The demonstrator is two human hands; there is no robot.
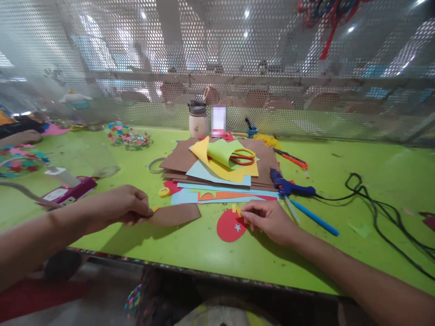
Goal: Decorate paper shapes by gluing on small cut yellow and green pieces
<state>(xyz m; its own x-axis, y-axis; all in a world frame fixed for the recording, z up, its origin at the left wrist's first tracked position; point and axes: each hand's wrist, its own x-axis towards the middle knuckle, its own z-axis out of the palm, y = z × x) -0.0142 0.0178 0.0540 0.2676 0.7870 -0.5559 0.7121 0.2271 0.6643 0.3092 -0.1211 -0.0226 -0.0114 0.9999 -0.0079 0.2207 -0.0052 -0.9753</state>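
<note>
A strip of brown paper [176, 214] is pinched at its left end by my left hand [127, 206]. A bit of yellow shows at those fingertips. My right hand [268, 219] is closed at the right edge of a round red paper cutout [228, 228], which carries a small pale star [237, 227]. Two small yellow paper tabs [234, 208] show at the cutout's top, one of them right at my right fingertips. Whether those fingers grip the tab or the cutout's edge is hard to see. Both hands are low over the green table [204, 258].
Behind my hands lies a stack of brown cardboard [180, 158] with coloured paper and scissors [243, 156] on top. To the right are a blue glue gun [292, 186] with its black cord and a blue pen [316, 218]. A purple device [73, 190] stands left. A bottle [198, 120] is at the back.
</note>
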